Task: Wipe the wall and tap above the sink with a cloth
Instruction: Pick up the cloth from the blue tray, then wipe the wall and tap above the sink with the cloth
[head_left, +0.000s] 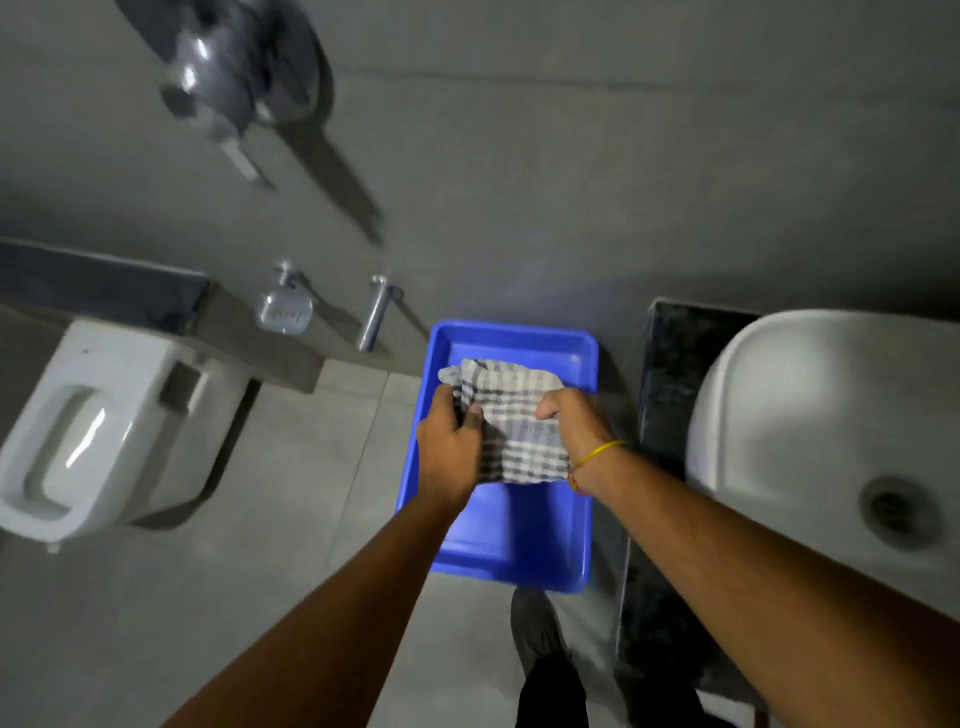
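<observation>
Left hand (449, 447) and right hand (574, 423) — fingers curled, pinching a checked cloth (511, 415) stretched between them — above a blue tray (519, 551).

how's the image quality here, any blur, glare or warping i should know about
Head view: dim, flat lighting; the wall fitting at upper left is smeared by motion blur with bright glints, and the toilet is soft too. The checked cloth held by the left hand and right hand over the blue tray is sharper. Wide-angle warping bends the sink and the edges.
</observation>
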